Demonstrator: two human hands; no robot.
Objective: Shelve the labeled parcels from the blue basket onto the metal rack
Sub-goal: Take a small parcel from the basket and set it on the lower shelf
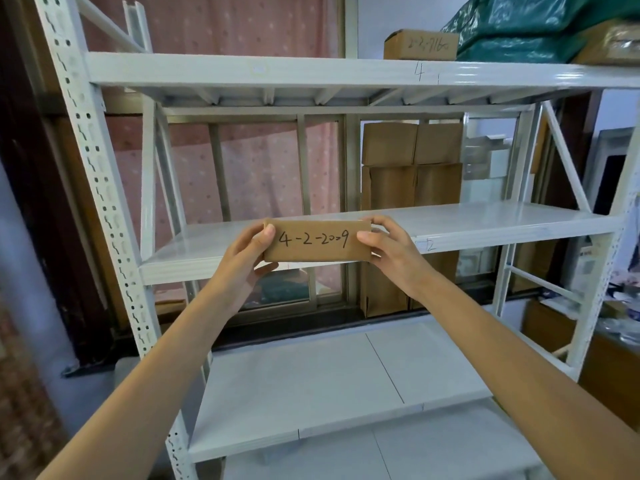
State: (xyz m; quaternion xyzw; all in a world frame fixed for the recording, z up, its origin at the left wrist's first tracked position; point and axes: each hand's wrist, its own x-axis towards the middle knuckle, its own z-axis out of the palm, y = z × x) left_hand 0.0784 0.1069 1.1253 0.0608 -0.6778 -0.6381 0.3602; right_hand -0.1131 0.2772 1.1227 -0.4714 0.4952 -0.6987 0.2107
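Flat brown cardboard parcel (316, 241) marked 4-2-2009, pinched at its ends by left hand (250, 255) and right hand (389, 247), held before the white metal rack (485, 221) middle shelf's front edge

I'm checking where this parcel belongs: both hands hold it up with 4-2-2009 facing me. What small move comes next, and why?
Probably raise the parcel toward the top shelf, whose front edge bears a handwritten 4 matching the label's first digit. The left hand and right hand hold it level with the shelf marked 2.

White metal rack (114, 202), top-shelf cardboard box (420, 45).
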